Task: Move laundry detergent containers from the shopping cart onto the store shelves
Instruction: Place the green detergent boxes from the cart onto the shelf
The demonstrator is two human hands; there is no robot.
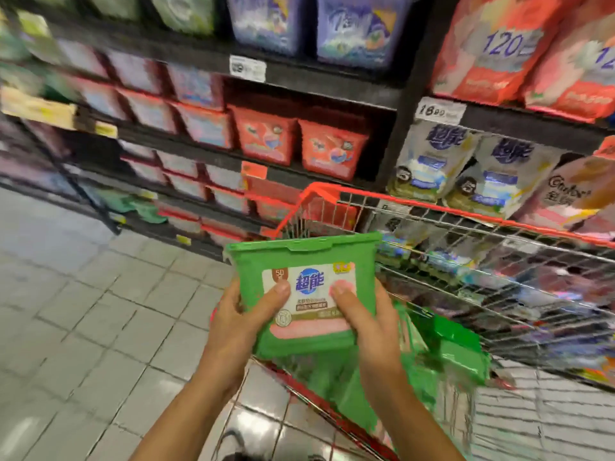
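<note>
Both hands clamped on one green box [309,261], held over the cart's [466,218] near end.
Left hand [238,327] and right hand [371,327] wrap its lower sides, fingers curled behind, thumbs flat on the front label. Another green box [456,354] sits in the cart below. Grey tiled floor [83,311], dark shelves [332,86] ahead with red tubs [332,149]. Label reads "超能" and "50"; bags [429,161] at right also "超能"; price tag [439,111] looks like "16.99"; rest blurred.

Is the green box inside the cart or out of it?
Out. The left hand and right hand grip the green box by its sides, lifted up above the near end of the shopping cart.
</note>
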